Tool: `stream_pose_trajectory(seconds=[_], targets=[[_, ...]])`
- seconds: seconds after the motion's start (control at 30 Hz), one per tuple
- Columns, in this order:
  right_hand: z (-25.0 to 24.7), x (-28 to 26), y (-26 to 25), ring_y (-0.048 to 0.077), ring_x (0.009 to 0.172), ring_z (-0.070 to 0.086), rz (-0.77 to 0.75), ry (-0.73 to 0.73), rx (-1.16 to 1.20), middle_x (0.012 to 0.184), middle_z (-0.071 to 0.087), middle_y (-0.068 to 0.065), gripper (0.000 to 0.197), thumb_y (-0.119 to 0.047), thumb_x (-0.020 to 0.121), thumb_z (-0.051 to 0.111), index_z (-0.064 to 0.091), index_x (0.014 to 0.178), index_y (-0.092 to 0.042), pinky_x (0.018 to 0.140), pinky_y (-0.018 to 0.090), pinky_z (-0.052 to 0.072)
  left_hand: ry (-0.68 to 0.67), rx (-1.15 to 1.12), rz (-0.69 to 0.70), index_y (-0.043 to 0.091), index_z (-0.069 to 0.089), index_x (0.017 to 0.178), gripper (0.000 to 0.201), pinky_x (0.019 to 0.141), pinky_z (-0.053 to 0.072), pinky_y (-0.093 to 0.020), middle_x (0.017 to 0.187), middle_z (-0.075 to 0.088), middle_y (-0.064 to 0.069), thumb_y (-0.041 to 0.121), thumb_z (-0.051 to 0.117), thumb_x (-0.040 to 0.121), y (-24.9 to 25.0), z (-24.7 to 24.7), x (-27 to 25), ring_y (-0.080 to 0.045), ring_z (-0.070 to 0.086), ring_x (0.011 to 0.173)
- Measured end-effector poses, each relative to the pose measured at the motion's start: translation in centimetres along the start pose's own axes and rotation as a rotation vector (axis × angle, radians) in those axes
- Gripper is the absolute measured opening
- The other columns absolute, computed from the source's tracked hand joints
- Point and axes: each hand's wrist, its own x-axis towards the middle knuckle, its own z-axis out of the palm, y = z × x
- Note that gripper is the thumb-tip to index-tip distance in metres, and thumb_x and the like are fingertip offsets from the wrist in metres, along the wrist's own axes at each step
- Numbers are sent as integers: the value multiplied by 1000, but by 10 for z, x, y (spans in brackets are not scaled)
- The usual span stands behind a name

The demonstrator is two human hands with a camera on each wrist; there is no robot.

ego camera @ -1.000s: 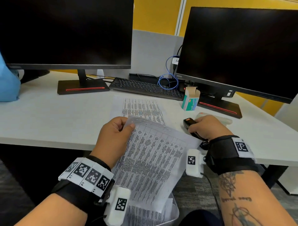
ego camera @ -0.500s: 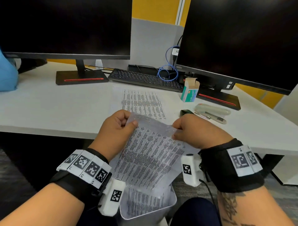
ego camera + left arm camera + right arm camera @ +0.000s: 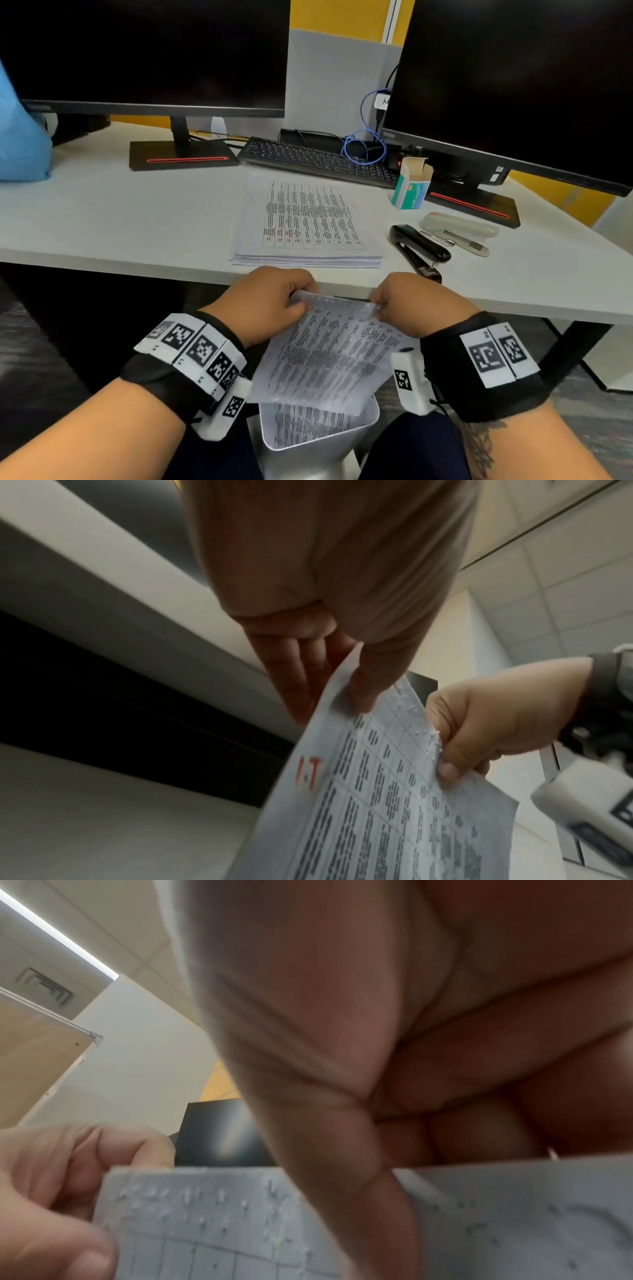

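A printed sheet (image 3: pixel 332 356) with a table of text hangs below the desk edge, over a white bin (image 3: pixel 318 435). Its top edge is dotted with small punctures. My left hand (image 3: pixel 274 301) pinches the top left corner and my right hand (image 3: pixel 407 305) pinches the top right corner. In the left wrist view the sheet (image 3: pixel 394 791) runs between my left hand's thumb and fingers (image 3: pixel 342 674), with my right hand (image 3: pixel 486 723) gripping its edge. The right wrist view shows the sheet's punctured edge (image 3: pixel 212 1210) under my right hand's thumb (image 3: pixel 325 1123).
A stack of printed pages (image 3: pixel 305 222) lies on the white desk (image 3: pixel 120 212). A black stapler (image 3: pixel 418 246), a pale case (image 3: pixel 459 224) and a small green box (image 3: pixel 411 185) sit at the right. Two dark monitors (image 3: pixel 144 54) and a keyboard (image 3: pixel 318 161) stand behind. The bin holds other printed paper.
My right hand let go of the black stapler on the desk and took hold of the sheet's top right corner. Both hands then dropped with the sheet below the desk edge.
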Motion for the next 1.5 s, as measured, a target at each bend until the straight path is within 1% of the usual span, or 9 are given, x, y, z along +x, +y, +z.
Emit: stream_pose_trajectory(seconds=[0.4,0.53,0.87,1.0,1.1,1.23,1.3,1.43,1.5], targets=[[44,26,1,25,104,63,6,-151,-39,115,68,8,31,-8,94,49,68,119,-12,86,29,47,-228,241,-104,29,58,92,11,68,42,-26,84,60,11,19,52,91,-33,39,6,-12,57,82],[64,42,1,26,106,64,16,-175,-48,117,68,9,31,-9,93,51,68,118,-11,94,34,50,-299,261,-183,27,61,98,9,69,40,-25,84,57,11,24,54,93,-43,45,6,-13,58,85],[132,69,7,31,100,64,25,-196,-89,110,66,17,22,-12,95,51,67,107,-3,76,28,42,-371,131,-162,24,66,111,19,86,48,-26,106,68,5,28,60,93,-26,44,21,-11,61,96],[155,68,15,29,107,63,40,-242,-46,118,66,15,26,-16,94,52,68,114,-8,85,28,46,-425,12,-93,27,65,113,21,72,43,-18,100,68,9,30,62,93,-3,28,24,-2,59,82],[137,64,13,23,115,61,-16,-279,35,128,63,6,39,-27,91,60,61,129,-20,94,26,46,-322,-130,-71,28,65,106,13,65,47,-18,93,70,9,29,59,95,16,8,25,-5,67,72],[68,43,-9,12,119,57,-269,-351,198,133,61,-3,57,-32,90,67,46,143,-32,103,25,41,154,-148,-21,29,67,95,8,64,48,-26,76,68,8,28,59,94,24,-22,38,-8,62,66],[34,31,-20,10,117,59,-357,-330,340,128,65,-2,57,-28,90,68,47,142,-31,106,27,41,265,-44,-41,28,67,97,9,64,44,-26,78,63,11,28,60,93,18,-35,45,-6,59,73],[-22,18,-27,10,78,67,-376,-44,679,85,73,-2,31,-13,92,64,66,120,-26,80,28,54,20,206,-210,33,59,120,33,90,44,-30,124,60,2,39,65,88,-12,-48,56,-18,57,110],[-40,23,-21,9,83,65,-291,195,576,93,71,-4,32,-12,92,60,67,119,-27,79,27,51,-127,229,-286,36,54,128,44,101,42,-35,138,50,-1,43,66,86,-19,-50,56,-21,53,120]])
